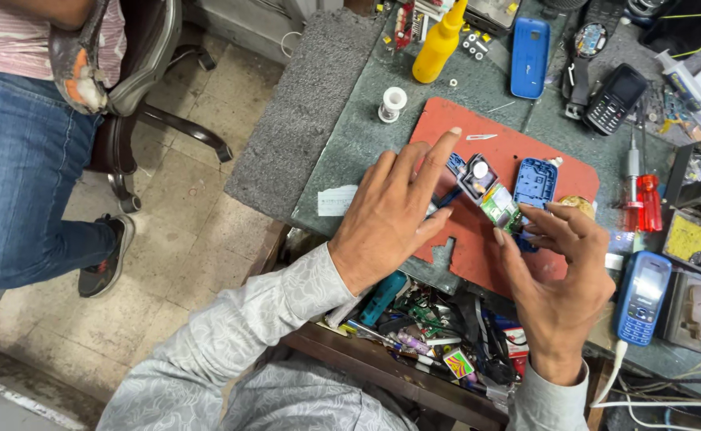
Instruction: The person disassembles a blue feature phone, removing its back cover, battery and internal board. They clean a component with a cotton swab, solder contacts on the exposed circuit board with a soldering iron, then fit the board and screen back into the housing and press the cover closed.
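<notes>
My left hand (390, 214) hovers over the red work mat (518, 152) with fingers spread, its fingertips close to a small blue part and a dark tool. My right hand (554, 271) pinches the edge of an opened phone circuit board (490, 191) with a green board and a round silver cell. A blue phone housing (535, 182) lies on the mat just beyond my right fingers.
On the grey bench stand a yellow squeeze bottle (440, 44), a solder spool (392, 104), a blue back cover (530, 46), a black keypad phone (615, 99), a red screwdriver (647, 199) and a blue phone (642, 297). An open drawer (438, 327) of parts sits below. Another person's jeans-clad leg (23, 175) is at left.
</notes>
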Demonstrator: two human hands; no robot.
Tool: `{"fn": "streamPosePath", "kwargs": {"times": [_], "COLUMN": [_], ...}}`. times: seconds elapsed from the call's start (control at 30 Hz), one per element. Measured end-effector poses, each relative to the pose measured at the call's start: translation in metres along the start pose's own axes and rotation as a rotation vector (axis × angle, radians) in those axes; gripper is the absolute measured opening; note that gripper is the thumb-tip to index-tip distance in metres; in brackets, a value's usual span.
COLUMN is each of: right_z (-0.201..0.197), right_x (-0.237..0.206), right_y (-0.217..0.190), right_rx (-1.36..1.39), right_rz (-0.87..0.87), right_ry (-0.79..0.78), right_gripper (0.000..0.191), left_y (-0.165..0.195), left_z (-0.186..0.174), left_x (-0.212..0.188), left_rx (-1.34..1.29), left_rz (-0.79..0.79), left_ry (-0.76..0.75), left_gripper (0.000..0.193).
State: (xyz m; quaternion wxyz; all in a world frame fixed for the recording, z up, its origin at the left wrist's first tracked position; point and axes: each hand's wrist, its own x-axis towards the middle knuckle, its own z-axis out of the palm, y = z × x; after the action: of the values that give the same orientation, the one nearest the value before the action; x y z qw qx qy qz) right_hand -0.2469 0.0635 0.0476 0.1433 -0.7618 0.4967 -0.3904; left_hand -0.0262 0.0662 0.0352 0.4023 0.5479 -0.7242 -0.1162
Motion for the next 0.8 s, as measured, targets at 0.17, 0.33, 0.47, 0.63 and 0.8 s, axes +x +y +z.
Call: {"fn": "streamPosePath", "kwargs": {"times": [0.17, 0.33, 0.47, 0.63, 0.8], "right_z": [0.006, 0.006, 0.000, -0.009, -0.013], "right_x": [0.001, 0.005, 0.006, 0.012, 0.013], "right_y": [-0.002, 0.015, 0.026, 0.029, 0.034], "right_rx": [-0.032, -0.036, 0.067, -0.061, -0.064], "right_rz": [-0.010, -0.013, 0.021, -0.124, -0.118], "right_ry": [-0.067, -0.096, -0.145, -0.206, -0.245], "right_gripper": [0.056, 0.057, 0.052, 0.055, 0.056], "left_y": [0.001, -0.003, -0.007, -0.006, -0.017], "left_z": [-0.001, -0.003, -0.005, -0.002, -0.011], "left_x": [-0.007, -0.001, 0.015, 0.029, 0.039], "left_rx": [0.028, -0.069, -0.040, -0.075, -0.163], "left_rz": [0.011, 0.037, 0.129, 0.223, 0.279], "left_ry": [0.026, -0.035, -0.178, -0.357, -0.502], "left_gripper": [0.093, 0.090, 0.085, 0.100, 0.104]}}
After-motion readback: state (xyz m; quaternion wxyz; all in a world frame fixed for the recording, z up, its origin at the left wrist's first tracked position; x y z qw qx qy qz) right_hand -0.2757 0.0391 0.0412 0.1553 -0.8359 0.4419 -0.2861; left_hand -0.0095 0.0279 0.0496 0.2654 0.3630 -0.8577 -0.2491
